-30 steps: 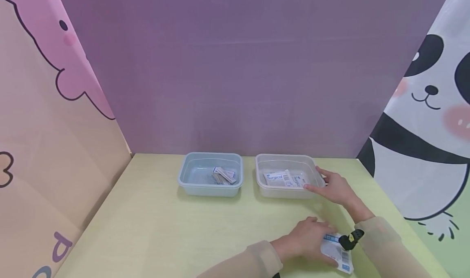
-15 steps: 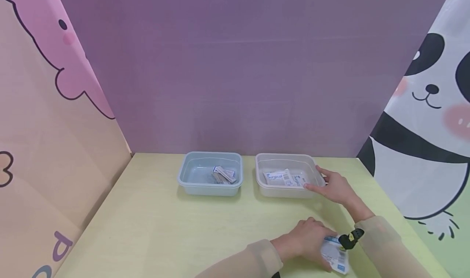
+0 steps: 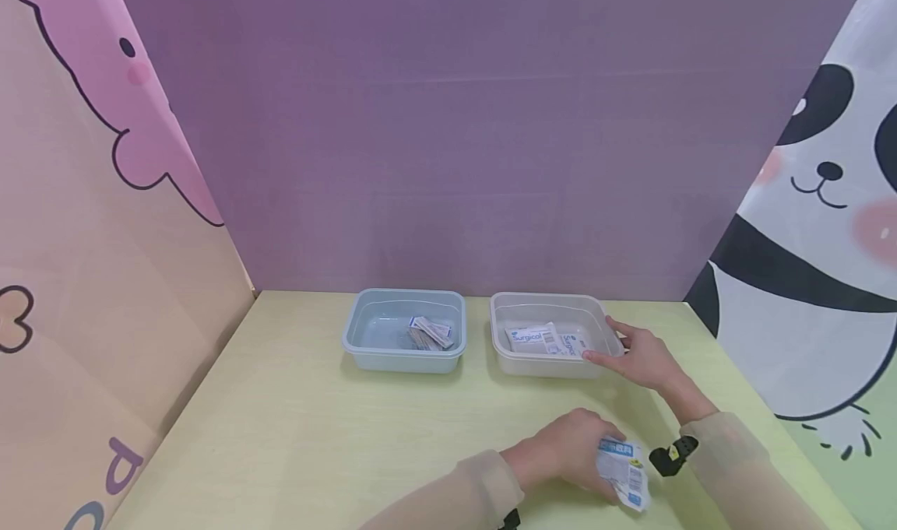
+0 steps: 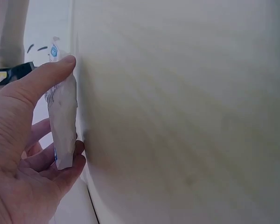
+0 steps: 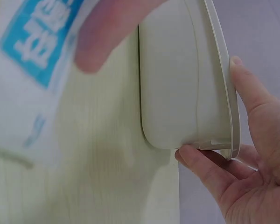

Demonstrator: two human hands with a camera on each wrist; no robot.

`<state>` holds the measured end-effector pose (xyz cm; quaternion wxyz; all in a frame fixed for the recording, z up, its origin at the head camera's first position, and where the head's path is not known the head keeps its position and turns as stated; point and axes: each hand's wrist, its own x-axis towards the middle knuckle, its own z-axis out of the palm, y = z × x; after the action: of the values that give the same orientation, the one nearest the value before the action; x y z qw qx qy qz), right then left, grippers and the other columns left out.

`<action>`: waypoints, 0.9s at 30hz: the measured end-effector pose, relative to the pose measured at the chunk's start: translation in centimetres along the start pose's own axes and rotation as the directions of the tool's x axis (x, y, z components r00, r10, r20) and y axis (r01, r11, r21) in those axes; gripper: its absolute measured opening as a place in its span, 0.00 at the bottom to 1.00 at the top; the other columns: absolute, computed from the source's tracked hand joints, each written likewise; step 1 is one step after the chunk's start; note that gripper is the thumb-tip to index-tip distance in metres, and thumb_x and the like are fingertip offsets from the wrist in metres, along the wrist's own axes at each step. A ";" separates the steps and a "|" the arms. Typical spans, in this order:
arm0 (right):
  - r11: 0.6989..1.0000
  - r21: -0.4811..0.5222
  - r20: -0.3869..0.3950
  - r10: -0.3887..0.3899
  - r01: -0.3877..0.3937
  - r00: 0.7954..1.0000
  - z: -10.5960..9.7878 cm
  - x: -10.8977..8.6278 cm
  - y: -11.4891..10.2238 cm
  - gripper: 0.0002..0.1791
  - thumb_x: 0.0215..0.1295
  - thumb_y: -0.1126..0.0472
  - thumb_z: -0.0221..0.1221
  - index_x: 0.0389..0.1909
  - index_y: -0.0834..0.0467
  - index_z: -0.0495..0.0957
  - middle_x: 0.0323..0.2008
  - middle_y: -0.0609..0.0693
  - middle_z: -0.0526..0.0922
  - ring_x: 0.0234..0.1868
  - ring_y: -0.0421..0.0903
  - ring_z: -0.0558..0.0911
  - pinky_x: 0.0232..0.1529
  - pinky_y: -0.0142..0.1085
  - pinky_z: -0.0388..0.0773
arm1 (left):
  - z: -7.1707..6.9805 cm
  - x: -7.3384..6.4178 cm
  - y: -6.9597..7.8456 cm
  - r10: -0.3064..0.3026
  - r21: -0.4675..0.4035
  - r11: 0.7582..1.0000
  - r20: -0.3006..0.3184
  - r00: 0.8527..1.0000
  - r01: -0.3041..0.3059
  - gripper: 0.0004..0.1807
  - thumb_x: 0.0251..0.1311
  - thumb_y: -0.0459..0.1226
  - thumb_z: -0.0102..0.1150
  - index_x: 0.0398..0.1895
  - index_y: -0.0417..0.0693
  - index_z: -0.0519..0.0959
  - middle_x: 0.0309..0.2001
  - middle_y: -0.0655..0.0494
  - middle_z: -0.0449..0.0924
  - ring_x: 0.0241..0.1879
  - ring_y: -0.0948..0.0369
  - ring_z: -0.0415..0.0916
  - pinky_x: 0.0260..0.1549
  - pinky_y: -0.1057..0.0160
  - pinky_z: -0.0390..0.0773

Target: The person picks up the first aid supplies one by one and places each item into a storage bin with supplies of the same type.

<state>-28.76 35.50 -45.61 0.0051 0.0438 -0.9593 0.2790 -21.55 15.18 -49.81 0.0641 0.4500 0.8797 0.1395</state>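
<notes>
My left hand (image 3: 571,448) grips a flat white packet (image 3: 622,472) with blue print, over the right front part of the table. In the left wrist view the thumb lies across one side of the packet (image 4: 63,121), fingers behind it, and it stands edge-on close to the tabletop. With my right hand (image 3: 648,359) I hold the right end of a white plastic bin (image 3: 539,368), thumb at the rim and fingers around the end wall. Packets marked "Surgical" (image 3: 527,339) lie inside that bin. In the right wrist view the held packet (image 5: 18,107) blurs past at the left.
Left of the white bin stands a light blue bin (image 3: 402,361) with several small wrapped strips (image 3: 432,332) in it. A purple panel (image 3: 455,141) rises behind the table (image 3: 294,436). Printed side walls close in left and right.
My left hand has moved slightly left and away from me with the packet, which has tilted up. The right hand stays on the white bin.
</notes>
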 end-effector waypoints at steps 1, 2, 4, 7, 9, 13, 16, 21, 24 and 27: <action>1.000 0.000 0.001 0.002 -0.002 1.000 0.0 0.0 0.0 0.61 0.64 0.33 0.70 0.81 0.70 0.56 0.67 0.78 0.75 0.61 0.70 0.83 0.40 0.37 0.82 | -0.1 -0.1 -0.2 -0.006 -0.016 1.000 0.007 1.000 0.006 0.41 0.45 0.61 0.83 0.66 0.67 0.82 0.53 0.77 0.85 0.47 0.79 0.73 0.52 0.84 0.67; 1.000 -0.002 0.001 0.002 -0.002 1.000 0.0 0.0 0.0 0.61 0.64 0.33 0.70 0.81 0.70 0.56 0.67 0.78 0.75 0.60 0.69 0.83 0.40 0.37 0.81 | -0.1 -0.1 -0.4 -0.012 -0.032 0.999 0.013 1.000 0.013 0.41 0.45 0.61 0.83 0.66 0.67 0.82 0.54 0.77 0.84 0.48 0.80 0.73 0.53 0.84 0.67; 1.000 -0.008 0.002 0.003 -0.003 1.000 0.0 0.1 0.0 0.62 0.64 0.33 0.70 0.81 0.70 0.55 0.67 0.78 0.75 0.60 0.69 0.83 0.40 0.37 0.81 | -0.2 -0.2 -0.8 -0.029 -0.056 0.998 0.022 0.999 0.030 0.40 0.46 0.61 0.83 0.66 0.67 0.82 0.55 0.78 0.84 0.49 0.80 0.74 0.54 0.83 0.68; 1.000 -0.012 0.001 0.006 -0.006 1.000 -0.1 0.1 -0.1 0.62 0.63 0.33 0.70 0.81 0.71 0.55 0.67 0.79 0.74 0.60 0.69 0.83 0.38 0.36 0.80 | -0.5 -0.3 -1.4 -0.050 -0.069 0.996 0.024 0.998 0.052 0.40 0.46 0.61 0.83 0.65 0.68 0.82 0.55 0.78 0.84 0.49 0.80 0.74 0.54 0.82 0.69; 1.000 -0.018 0.000 0.005 -0.005 1.000 -0.2 0.1 -0.1 0.62 0.64 0.33 0.70 0.81 0.71 0.55 0.67 0.79 0.74 0.61 0.71 0.83 0.38 0.36 0.80 | -0.8 -0.4 -1.8 -0.062 -0.077 0.995 0.016 0.998 0.063 0.40 0.46 0.61 0.83 0.65 0.68 0.82 0.55 0.78 0.85 0.49 0.80 0.74 0.54 0.82 0.69; 1.000 -0.020 -0.002 0.000 0.000 1.000 -0.2 0.2 -0.1 0.62 0.64 0.33 0.70 0.81 0.72 0.55 0.67 0.80 0.74 0.60 0.71 0.83 0.36 0.36 0.79 | -1.6 -0.7 -2.5 -0.064 -0.095 0.994 -0.013 0.998 0.063 0.40 0.46 0.61 0.83 0.66 0.66 0.83 0.56 0.76 0.85 0.49 0.79 0.75 0.54 0.82 0.70; 1.000 -0.019 -0.002 0.005 -0.005 1.000 -0.1 0.3 0.0 0.63 0.63 0.32 0.70 0.81 0.71 0.55 0.67 0.79 0.74 0.60 0.71 0.83 0.37 0.35 0.80 | -2.3 -1.1 -3.1 -0.066 -0.109 0.992 -0.029 0.997 0.062 0.41 0.46 0.61 0.83 0.66 0.64 0.83 0.56 0.74 0.86 0.49 0.79 0.75 0.54 0.82 0.70; 1.000 -0.018 0.007 0.002 -0.002 1.000 0.0 0.4 0.2 0.63 0.62 0.31 0.70 0.81 0.71 0.55 0.67 0.80 0.74 0.60 0.70 0.83 0.37 0.35 0.78 | -3.1 -1.7 -3.9 -0.075 -0.091 0.993 -0.060 0.995 0.069 0.42 0.44 0.61 0.83 0.66 0.64 0.83 0.57 0.75 0.86 0.49 0.79 0.77 0.53 0.82 0.70; 1.000 -0.017 0.006 -0.002 0.003 1.000 0.0 0.4 0.2 0.63 0.62 0.31 0.70 0.80 0.72 0.55 0.66 0.80 0.76 0.58 0.69 0.84 0.36 0.35 0.78 | -3.4 -2.0 -4.2 -0.067 -0.105 0.993 -0.084 0.994 0.058 0.43 0.44 0.61 0.84 0.67 0.64 0.83 0.57 0.74 0.86 0.49 0.79 0.77 0.52 0.84 0.69; 1.000 -0.013 0.004 -0.001 0.001 1.000 0.1 0.3 0.1 0.63 0.62 0.31 0.70 0.80 0.72 0.56 0.65 0.79 0.76 0.56 0.68 0.85 0.35 0.35 0.77 | -3.9 -2.1 -4.5 -0.043 -0.124 0.992 -0.120 0.992 0.028 0.43 0.44 0.60 0.84 0.67 0.60 0.83 0.58 0.72 0.87 0.49 0.79 0.78 0.52 0.85 0.69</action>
<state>-29.11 35.48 -45.74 0.0038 0.0448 -0.9611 0.2726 -24.74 10.21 -47.53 0.0398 0.4201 0.8797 0.2190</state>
